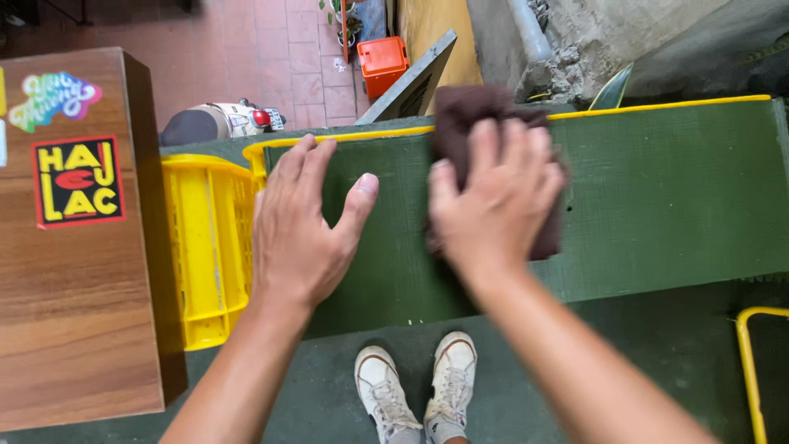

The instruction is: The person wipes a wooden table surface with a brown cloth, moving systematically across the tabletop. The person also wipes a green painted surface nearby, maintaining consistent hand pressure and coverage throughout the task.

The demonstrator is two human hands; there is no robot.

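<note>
Head view: my right hand (493, 201) presses a dark brown cloth (481, 123) flat-fingered, not clenched, on the green board (657, 197); left hand (300, 226) rests open, empty.

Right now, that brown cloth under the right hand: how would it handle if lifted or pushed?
The brown cloth looks bunched and folded, so probably floppy and light. Pressed flat by the right hand on the green board, it would likely slide rather than roll.

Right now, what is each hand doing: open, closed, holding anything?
Left hand: open, flat on the green board, holding nothing.
Right hand: fingers spread, pressing a dark brown cloth onto the same board.
</note>
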